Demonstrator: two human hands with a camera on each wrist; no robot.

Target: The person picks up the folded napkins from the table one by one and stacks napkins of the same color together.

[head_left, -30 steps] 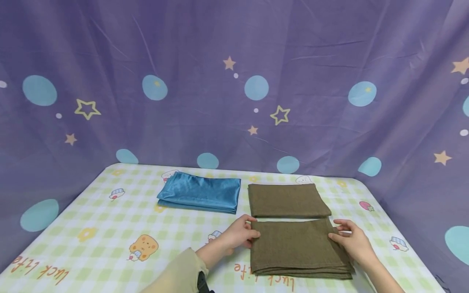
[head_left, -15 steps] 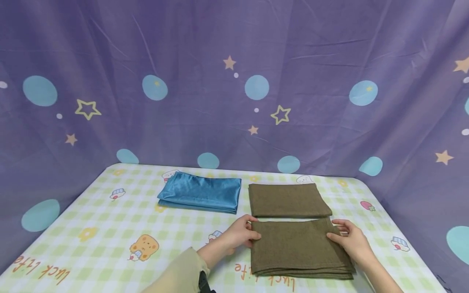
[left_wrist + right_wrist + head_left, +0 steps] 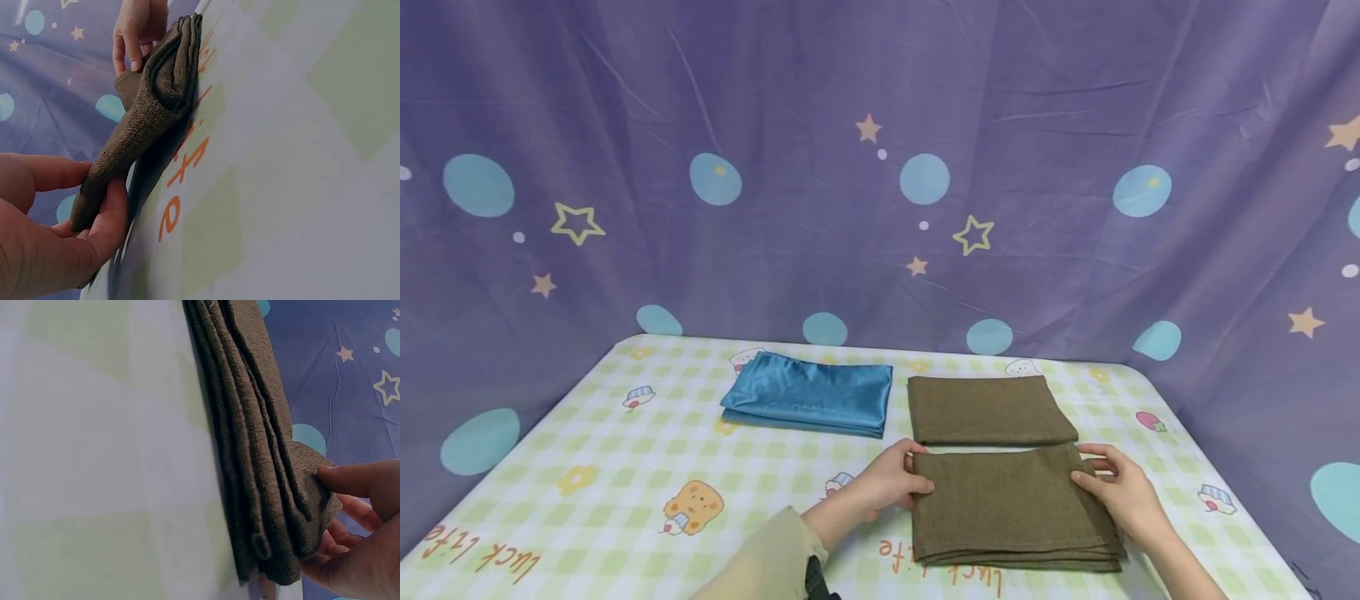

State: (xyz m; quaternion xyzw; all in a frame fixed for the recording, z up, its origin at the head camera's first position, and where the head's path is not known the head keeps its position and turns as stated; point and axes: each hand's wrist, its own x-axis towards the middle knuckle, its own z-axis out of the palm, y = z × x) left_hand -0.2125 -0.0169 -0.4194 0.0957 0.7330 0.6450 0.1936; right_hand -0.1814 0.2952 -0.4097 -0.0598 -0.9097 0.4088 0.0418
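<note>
A folded brown cloth (image 3: 1011, 508) lies near the front of the table, its layered edges toward me. My left hand (image 3: 891, 482) pinches its far left corner; in the left wrist view the thumb and fingers (image 3: 109, 215) stand on either side of the cloth. On the opposite side my right hand (image 3: 1123, 492) pinches the far right corner, which the right wrist view shows slightly raised between thumb and fingers (image 3: 350, 478). Just behind lies a second folded brown cloth (image 3: 988, 408). A shiny blue folded cloth (image 3: 812, 396) sits to the left of that one.
A green-and-white checked tablecloth (image 3: 602, 475) with printed cartoons and lettering covers the table. Behind and at the sides hangs a purple curtain (image 3: 820, 225) with stars and blue dots. The left forearm wears a beige sleeve (image 3: 767, 558) and a black strap.
Both hands keep their hold at the front cloth's far corners. The right hand and its corner have risen very slightly; the other cloths have stayed where they were.
</note>
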